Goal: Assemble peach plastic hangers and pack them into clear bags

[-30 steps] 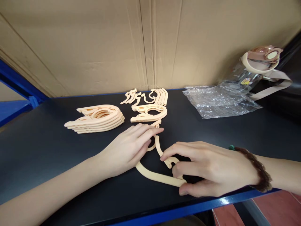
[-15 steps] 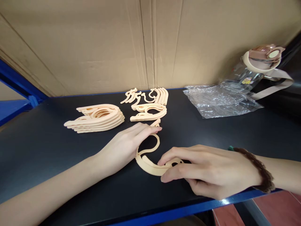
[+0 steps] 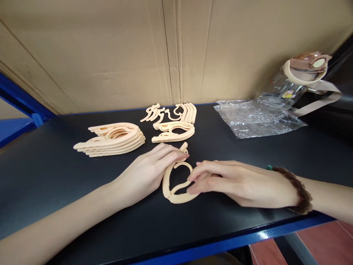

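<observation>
A cream plastic folding hanger (image 3: 182, 198) lies on the black tabletop between my hands, its curved hook curling inside the bent arms. My left hand (image 3: 154, 167) is closed on the hanger's left arm, whose tip shows beyond the fingers. From the right, my right hand (image 3: 234, 184) grips the other arm near the hook with bent fingers, covering that arm's end. A stack of folded cream hangers (image 3: 124, 141) rests to the left of them. Behind my hands sits a smaller group of folded hangers (image 3: 176, 138).
Loose cream hooks (image 3: 154, 112) and curved arm pieces (image 3: 189, 112) lie at the back. A clear plastic bag (image 3: 248, 119) and a transparent bottle (image 3: 292, 82) with a strap are at the back right. Cardboard (image 3: 110, 55) stands behind; a blue edge (image 3: 234, 244) runs along the front.
My right hand has moved up and slightly left, swinging the right arm of the hanger inward around the hook. My left hand stays almost where it was.
</observation>
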